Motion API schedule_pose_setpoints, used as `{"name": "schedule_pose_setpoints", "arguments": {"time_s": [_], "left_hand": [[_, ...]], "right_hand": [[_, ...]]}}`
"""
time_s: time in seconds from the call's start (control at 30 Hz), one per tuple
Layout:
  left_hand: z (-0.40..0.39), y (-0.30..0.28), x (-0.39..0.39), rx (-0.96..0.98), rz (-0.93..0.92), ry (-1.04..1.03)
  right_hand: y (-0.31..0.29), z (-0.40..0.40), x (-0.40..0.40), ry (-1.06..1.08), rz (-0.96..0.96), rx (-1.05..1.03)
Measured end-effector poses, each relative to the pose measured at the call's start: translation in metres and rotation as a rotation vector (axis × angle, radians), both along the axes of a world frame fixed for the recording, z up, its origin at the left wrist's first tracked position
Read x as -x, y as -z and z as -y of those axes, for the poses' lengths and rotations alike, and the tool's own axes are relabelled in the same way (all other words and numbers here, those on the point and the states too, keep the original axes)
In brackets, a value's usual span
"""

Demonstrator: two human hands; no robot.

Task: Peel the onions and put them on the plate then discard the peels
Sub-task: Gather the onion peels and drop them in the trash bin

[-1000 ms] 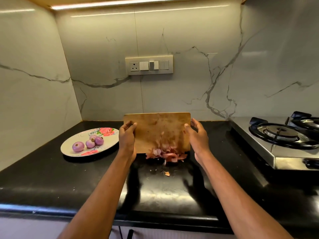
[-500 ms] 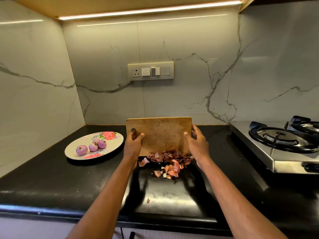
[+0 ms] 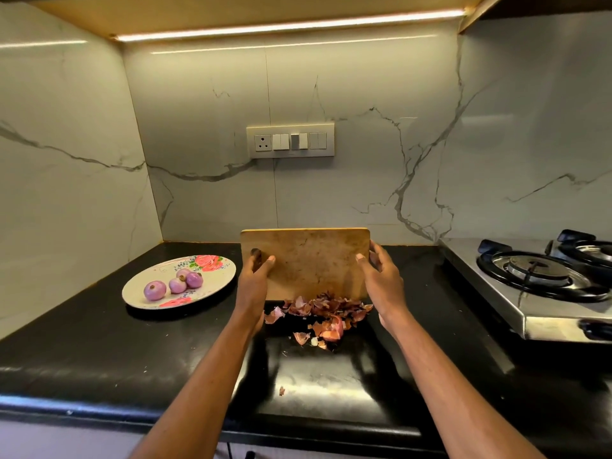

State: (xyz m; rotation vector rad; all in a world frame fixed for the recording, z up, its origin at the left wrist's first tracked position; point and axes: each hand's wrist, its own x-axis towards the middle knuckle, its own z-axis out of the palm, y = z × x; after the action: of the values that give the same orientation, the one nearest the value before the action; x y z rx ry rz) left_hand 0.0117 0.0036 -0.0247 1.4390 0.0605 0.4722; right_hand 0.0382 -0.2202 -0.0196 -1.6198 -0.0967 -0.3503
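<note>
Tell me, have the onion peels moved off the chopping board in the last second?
Yes. The onion peels have slid down the tilted chopping board onto the black countertop, spreading toward its near edge, while the plate stays put.

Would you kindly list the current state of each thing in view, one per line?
Cutting board: tipped up on edge, held at both sides.
Left hand: grips board's left edge.
Right hand: holds board's right edge.
Onion peels: heaped on the counter below the board.
Onions: peeled, on the plate.
Stove: no flame visible.
</note>
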Motion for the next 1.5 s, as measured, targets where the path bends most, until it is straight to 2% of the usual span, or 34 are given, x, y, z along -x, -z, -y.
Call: {"name": "schedule_pose_setpoints", "arguments": {"time_s": [0.23,0.6,0.83,1.0,1.13,1.3,1.4,1.5], "left_hand": [[-0.001,0.007,0.004,-0.057,0.032,-0.035],[-0.007,0.001,0.000,-0.069,-0.033,0.014],[0.014,-0.043,0.001,-0.090,0.038,0.015],[0.035,-0.086,-0.006,-0.190,0.054,0.095],[0.068,-0.098,-0.025,-0.311,0.056,0.136],[0.136,-0.086,-0.047,-0.517,-0.005,0.225],[0.183,-0.071,-0.057,-0.742,-0.063,0.272],[0.218,-0.056,-0.066,-0.858,-0.129,0.317]], "right_hand": [[0.006,-0.001,-0.001,-0.004,0.033,0.008],[-0.001,0.003,-0.009,-0.023,0.025,0.183],[-0.023,0.015,-0.019,0.086,0.120,0.291],[-0.046,0.043,-0.015,0.148,0.202,0.263],[-0.052,0.083,0.002,0.128,0.208,0.307],[-0.038,0.133,0.035,0.079,0.141,0.446],[-0.029,0.152,0.051,0.143,0.073,0.514],[-0.017,0.171,0.060,0.196,-0.015,0.506]]}}
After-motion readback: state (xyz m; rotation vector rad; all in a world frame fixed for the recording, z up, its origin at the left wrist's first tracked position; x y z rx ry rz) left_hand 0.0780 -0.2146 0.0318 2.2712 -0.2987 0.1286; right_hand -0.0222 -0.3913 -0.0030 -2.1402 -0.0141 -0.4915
